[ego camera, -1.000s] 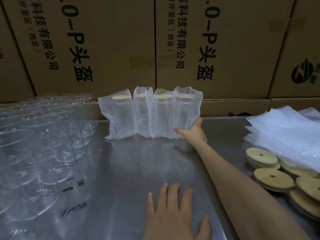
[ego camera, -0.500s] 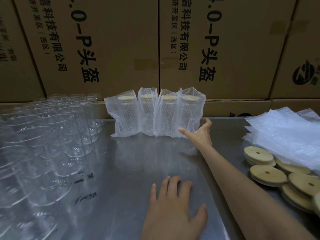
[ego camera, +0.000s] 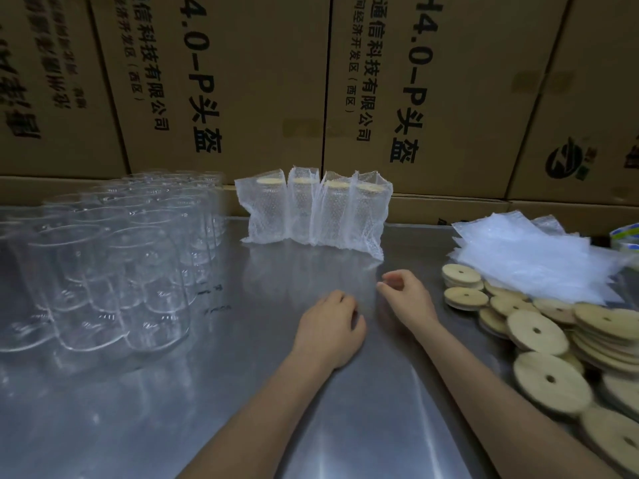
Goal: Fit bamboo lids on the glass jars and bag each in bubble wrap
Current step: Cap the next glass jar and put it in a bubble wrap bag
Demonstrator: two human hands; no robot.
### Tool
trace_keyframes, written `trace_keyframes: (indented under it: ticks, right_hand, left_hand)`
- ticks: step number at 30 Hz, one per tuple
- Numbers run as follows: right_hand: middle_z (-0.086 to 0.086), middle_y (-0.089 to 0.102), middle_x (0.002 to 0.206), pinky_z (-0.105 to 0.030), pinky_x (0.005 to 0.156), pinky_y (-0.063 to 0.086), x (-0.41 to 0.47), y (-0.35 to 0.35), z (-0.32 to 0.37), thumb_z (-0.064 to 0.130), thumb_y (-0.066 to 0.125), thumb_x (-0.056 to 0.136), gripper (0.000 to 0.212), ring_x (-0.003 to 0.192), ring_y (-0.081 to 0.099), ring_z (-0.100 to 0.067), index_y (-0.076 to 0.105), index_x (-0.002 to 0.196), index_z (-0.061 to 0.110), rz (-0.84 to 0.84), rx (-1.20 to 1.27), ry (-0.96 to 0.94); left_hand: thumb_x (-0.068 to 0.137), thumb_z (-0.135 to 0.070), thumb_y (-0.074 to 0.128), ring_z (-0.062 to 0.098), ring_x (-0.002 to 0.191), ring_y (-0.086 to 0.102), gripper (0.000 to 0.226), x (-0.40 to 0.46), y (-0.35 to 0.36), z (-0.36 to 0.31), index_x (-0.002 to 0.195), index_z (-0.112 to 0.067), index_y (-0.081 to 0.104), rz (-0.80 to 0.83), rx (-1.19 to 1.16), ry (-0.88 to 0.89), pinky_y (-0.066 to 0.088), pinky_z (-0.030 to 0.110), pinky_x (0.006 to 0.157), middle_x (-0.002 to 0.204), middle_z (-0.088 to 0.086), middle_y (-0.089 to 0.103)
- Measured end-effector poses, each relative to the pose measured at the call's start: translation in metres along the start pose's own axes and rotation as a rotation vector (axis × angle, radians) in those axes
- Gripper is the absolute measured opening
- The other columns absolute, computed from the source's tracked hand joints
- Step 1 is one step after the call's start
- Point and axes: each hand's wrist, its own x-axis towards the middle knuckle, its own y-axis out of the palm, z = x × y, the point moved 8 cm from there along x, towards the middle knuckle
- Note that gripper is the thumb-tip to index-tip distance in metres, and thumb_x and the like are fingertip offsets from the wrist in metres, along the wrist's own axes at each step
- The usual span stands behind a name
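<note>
Several bagged jars [ego camera: 316,212] with bamboo lids stand in a row at the back of the steel table [ego camera: 262,392]. Many bare glass jars [ego camera: 110,264] crowd the left side. Bamboo lids [ego camera: 539,330] with centre holes lie heaped on the right, beside a stack of bubble-wrap bags [ego camera: 529,257]. My left hand [ego camera: 332,326] rests on the table mid-front, fingers loosely curled, holding nothing. My right hand [ego camera: 406,299] hovers just right of it, fingers loosely bent, empty, a short way in front of the bagged jars.
Large printed cardboard boxes [ego camera: 242,81] form a wall behind the table. A roll of tape [ego camera: 626,238] peeks in at the far right edge behind the bags.
My right hand let go of the rightmost bagged jar and drew back toward me. My left hand curled its fingers and the view shifted so more jars show.
</note>
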Motion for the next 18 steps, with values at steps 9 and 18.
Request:
trace_keyframes:
  ticks: [9, 18]
  right_hand:
    - [0.001, 0.071, 0.088, -0.026, 0.073, 0.043, -0.070, -0.028, 0.008, 0.018, 0.063, 0.089, 0.008, 0.087, 0.063, -0.015, 0.071, 0.089, 0.016, 0.037, -0.023, -0.072]
    - [0.005, 0.071, 0.081, -0.031, 0.079, 0.049, -0.088, -0.031, 0.006, 0.020, 0.064, 0.089, 0.012, 0.085, 0.065, -0.017, 0.067, 0.079, 0.026, 0.075, -0.028, -0.079]
  left_hand:
    - [0.095, -0.028, 0.042, 0.027, 0.098, 0.055, 0.022, -0.054, -0.028, -0.027, 0.104, -0.014, 0.055, -0.125, 0.116, 0.143, 0.042, 0.038, 0.076, 0.106, 0.005, 0.055]
    - [0.081, -0.023, 0.065, 0.034, 0.127, 0.038, 0.048, -0.069, -0.169, 0.072, 0.125, -0.007, 0.053, -0.622, 0.224, -0.196, 0.019, 0.058, 0.111, 0.131, 0.015, 0.047]
